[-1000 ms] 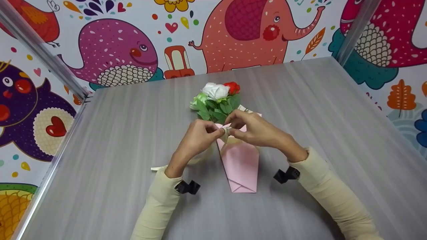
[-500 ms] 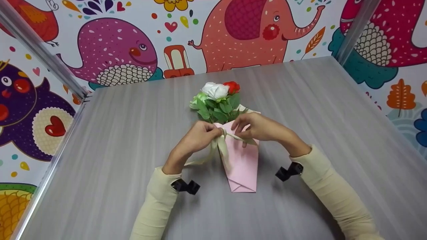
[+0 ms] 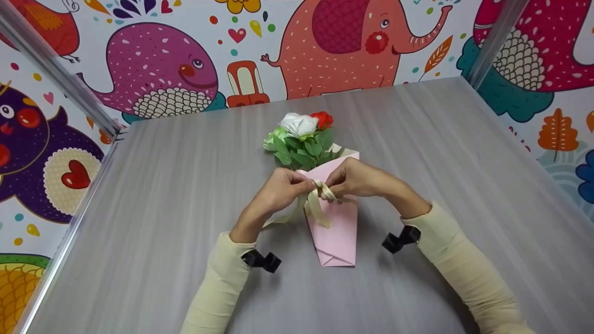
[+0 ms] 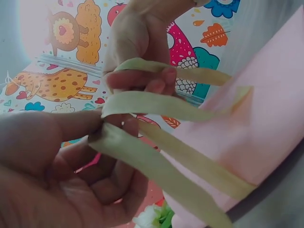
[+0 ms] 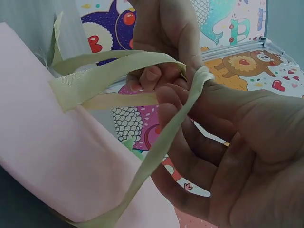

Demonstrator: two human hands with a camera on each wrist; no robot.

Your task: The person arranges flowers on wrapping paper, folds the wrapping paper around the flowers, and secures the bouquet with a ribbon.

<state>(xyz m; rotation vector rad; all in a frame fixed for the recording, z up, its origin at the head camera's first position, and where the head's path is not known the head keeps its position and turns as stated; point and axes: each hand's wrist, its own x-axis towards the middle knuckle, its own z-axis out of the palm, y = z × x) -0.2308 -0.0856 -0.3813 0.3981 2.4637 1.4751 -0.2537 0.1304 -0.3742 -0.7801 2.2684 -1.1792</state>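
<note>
Left hand (image 3: pixel 278 192) and right hand (image 3: pixel 355 178) each pinch the pale green ribbon (image 3: pixel 318 202), fingers curled on its loops, meeting over the mouth of the pink paper wrap (image 3: pixel 336 232) lying mid-desk (image 3: pixel 162 185), flowers (image 3: pixel 301 134) protruding at the far end.

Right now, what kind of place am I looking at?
Probably a small craft booth set up for children: cartoon animal wallpaper on the walls, a grey table framed by metal posts, and a pink paper-wrapped bouquet being tied.
</note>
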